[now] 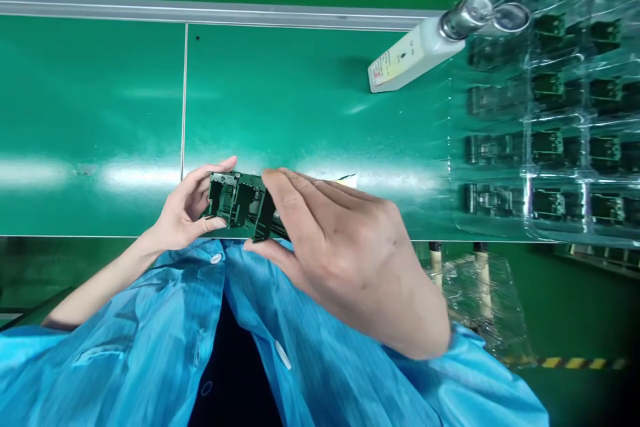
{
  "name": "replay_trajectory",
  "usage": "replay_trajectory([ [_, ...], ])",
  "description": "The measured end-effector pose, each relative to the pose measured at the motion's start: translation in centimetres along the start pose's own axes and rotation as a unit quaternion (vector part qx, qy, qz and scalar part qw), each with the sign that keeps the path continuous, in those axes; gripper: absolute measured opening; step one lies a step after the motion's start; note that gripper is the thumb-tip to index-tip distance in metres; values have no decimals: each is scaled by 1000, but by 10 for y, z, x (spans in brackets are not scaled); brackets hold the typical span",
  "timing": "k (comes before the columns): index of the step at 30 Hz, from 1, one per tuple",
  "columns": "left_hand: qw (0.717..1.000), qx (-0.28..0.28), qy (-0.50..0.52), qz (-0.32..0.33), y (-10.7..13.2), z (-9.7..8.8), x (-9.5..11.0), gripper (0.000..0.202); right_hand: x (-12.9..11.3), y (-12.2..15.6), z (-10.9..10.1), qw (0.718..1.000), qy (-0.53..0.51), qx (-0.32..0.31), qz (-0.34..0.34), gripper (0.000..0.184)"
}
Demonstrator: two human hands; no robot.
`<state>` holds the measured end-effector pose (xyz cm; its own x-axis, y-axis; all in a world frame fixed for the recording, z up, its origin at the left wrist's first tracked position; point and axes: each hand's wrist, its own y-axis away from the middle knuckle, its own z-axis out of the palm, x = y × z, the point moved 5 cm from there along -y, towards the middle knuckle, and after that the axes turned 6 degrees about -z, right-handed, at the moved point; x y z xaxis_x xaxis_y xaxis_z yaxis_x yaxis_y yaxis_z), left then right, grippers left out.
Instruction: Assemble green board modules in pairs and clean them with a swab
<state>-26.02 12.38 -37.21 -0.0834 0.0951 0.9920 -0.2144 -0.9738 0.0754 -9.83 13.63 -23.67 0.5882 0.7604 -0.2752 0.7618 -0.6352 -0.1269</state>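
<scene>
Both hands grip a dark green-black plastic part (239, 203) with open frame-like cells, held just above the near edge of the green bench (280, 113). My left hand (187, 210) pinches its left end between thumb and fingers. My right hand (345, 250) wraps round its right end, hiding that side. Blue sleeves cover both arms.
A clear plastic tray (550, 140) with several similar dark parts in pockets lies at the right. A white bottle with a metal pump top (425, 50) lies on its side behind. A metal rail (210, 13) crosses the far bench. More clear trays (480, 300) sit below the bench edge.
</scene>
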Motion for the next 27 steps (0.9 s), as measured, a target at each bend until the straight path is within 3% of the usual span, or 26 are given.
replay_trajectory([
  [5,1000,-1,19,17,4,0,-2,61,-9,-10,-7,999,40,-29,-17,29],
  [11,994,-9,-27,107,7,-5,9,64,-2,2,1,999,16,16,-25,39],
  [18,974,-3,-203,97,19,-15,28,76,19,26,30,988,-123,67,64,49],
  [23,960,-5,-258,110,24,-14,38,77,24,33,43,977,-181,97,62,50],
  [27,964,-3,-247,95,24,-17,34,77,22,32,46,975,-179,124,46,51],
])
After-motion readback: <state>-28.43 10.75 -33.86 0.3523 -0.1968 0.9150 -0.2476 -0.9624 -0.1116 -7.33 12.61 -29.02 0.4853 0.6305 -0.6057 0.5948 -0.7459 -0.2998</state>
